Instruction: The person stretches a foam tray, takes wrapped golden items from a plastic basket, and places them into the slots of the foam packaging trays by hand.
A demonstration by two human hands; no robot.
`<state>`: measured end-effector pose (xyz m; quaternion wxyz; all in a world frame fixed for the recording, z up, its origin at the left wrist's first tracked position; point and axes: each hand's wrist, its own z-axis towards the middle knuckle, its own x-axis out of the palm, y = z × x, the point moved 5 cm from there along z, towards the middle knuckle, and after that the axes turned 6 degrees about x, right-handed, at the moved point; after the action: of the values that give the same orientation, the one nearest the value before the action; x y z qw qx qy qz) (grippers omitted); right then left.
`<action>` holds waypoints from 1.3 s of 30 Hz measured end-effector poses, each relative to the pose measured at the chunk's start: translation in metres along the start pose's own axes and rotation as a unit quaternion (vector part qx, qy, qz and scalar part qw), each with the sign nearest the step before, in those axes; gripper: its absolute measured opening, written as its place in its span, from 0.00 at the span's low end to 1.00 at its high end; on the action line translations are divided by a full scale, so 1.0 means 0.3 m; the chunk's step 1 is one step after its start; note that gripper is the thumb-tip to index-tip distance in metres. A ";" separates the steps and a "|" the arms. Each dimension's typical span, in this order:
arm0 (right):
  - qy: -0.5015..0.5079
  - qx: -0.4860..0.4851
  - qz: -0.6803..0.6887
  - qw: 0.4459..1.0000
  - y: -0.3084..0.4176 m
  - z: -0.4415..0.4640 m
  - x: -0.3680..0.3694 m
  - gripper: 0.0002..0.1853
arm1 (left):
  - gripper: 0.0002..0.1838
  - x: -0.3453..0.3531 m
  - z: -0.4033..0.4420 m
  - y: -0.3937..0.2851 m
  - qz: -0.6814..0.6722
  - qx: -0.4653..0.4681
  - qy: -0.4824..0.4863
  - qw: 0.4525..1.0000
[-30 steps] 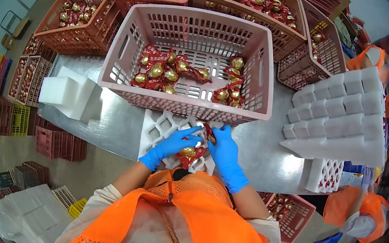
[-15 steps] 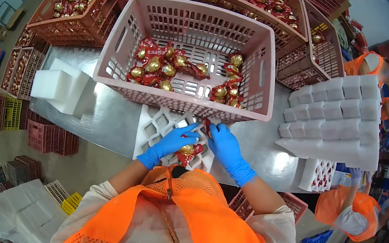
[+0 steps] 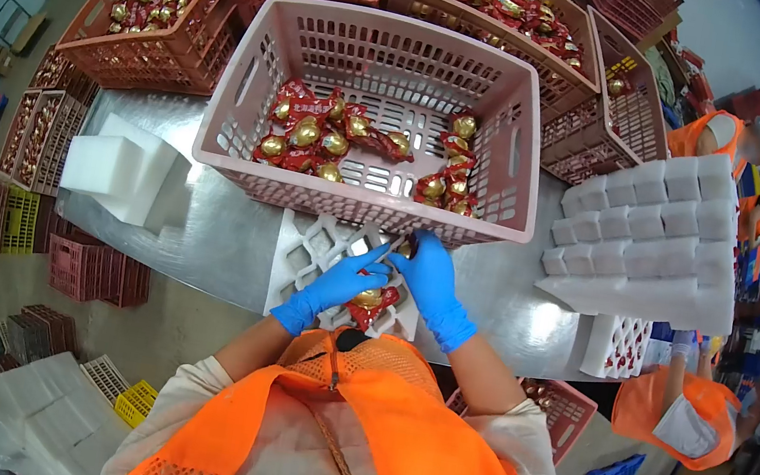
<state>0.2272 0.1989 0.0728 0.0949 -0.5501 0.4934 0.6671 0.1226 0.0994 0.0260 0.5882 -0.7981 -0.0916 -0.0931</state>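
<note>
A white foam tray (image 3: 296, 259) with diamond-shaped holes lies in front of me on the metal table. My right hand (image 3: 431, 289) is closed at the tray's far right, its fingertips around an egg-shaped packet in a red and gold wrapper (image 3: 406, 248), mostly hidden. My left hand (image 3: 341, 283) reaches across the tray with fingers stretched toward the right one, holding nothing visible. Just below those fingers, another red and gold packet (image 3: 368, 303) sits in the tray. Directly behind stands a pink plastic crate (image 3: 357, 197) containing several such packets (image 3: 305, 133).
White foam blocks (image 3: 106, 165) lie to the left; stacked foam trays (image 3: 647, 228) stand at right. More crates of packets (image 3: 137, 54) line the back. A filled foam tray (image 3: 617, 348) is at the right edge, near a person in an orange vest (image 3: 683, 416).
My right hand has shifted slightly left and turned more upright, with the packet at its fingertips. My left hand stays nearly in place. The whole view has shifted slightly.
</note>
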 end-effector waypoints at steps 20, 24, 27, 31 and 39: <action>-0.028 -0.084 -0.098 0.991 0.009 -0.035 -0.049 0.10 | 0.30 -0.008 -0.011 -0.023 0.004 0.007 0.001 1.000; 0.002 -0.137 -0.220 0.966 0.009 0.025 0.075 0.05 | 0.25 -0.024 -0.047 -0.082 -0.071 0.014 -0.034 0.997; -0.028 -0.171 -0.210 0.962 0.011 0.050 0.083 0.05 | 0.25 -0.043 -0.107 -0.176 -0.145 0.037 -0.059 0.987; -0.005 -0.117 -0.150 0.982 -0.009 0.018 0.084 0.07 | 0.33 -0.053 -0.211 -0.256 -0.366 0.067 -0.069 0.926; 0.154 -0.051 -0.127 0.978 0.032 0.040 0.007 0.10 | 0.42 -0.005 -0.296 -0.328 -0.277 0.150 -0.079 0.946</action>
<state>0.2123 0.2024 0.0753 0.0736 -0.7087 0.3936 0.5809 0.0923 0.0430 0.1419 0.6427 -0.6486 -0.3683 -0.1748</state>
